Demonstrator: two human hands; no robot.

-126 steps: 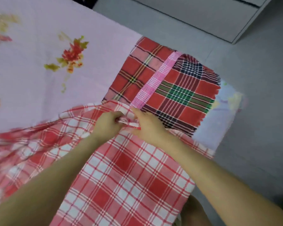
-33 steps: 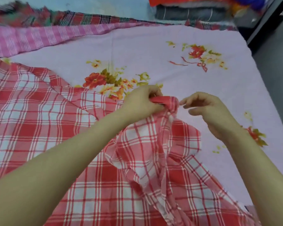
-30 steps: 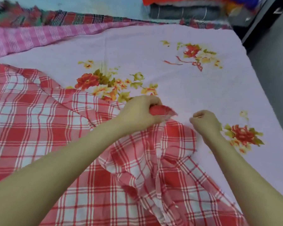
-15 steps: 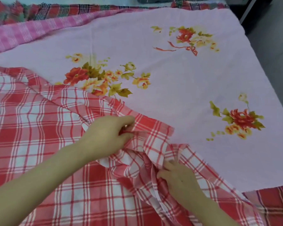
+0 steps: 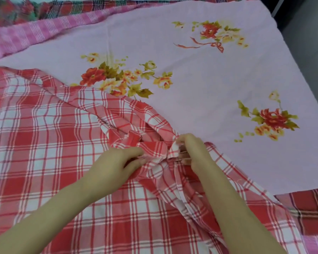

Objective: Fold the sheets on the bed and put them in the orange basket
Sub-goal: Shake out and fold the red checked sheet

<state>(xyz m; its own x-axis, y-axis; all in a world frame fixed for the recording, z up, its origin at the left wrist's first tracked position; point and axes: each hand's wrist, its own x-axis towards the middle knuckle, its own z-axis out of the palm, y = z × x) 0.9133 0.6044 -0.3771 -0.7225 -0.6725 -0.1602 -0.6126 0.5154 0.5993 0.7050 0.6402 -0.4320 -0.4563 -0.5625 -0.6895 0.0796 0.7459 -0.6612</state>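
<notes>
A red and white checked sheet (image 5: 50,147) lies spread over the near left of the bed, bunched into folds at its right edge. My left hand (image 5: 114,164) pinches a fold of it near the middle. My right hand (image 5: 193,153) grips the bunched edge just to the right, the two hands a short span apart. Under it lies a pale pink sheet with red flowers (image 5: 200,79). No orange basket is in view.
A pink checked cloth (image 5: 50,32) and a dark red plaid cloth (image 5: 24,11) lie along the far left edge. Another dark red plaid cloth (image 5: 312,208) shows at the near right. Grey floor (image 5: 308,33) runs along the bed's right side.
My left hand came down and right along the checked sheet. My right hand moved up to the bunched edge and took hold of it. The view shifted a little nearer.
</notes>
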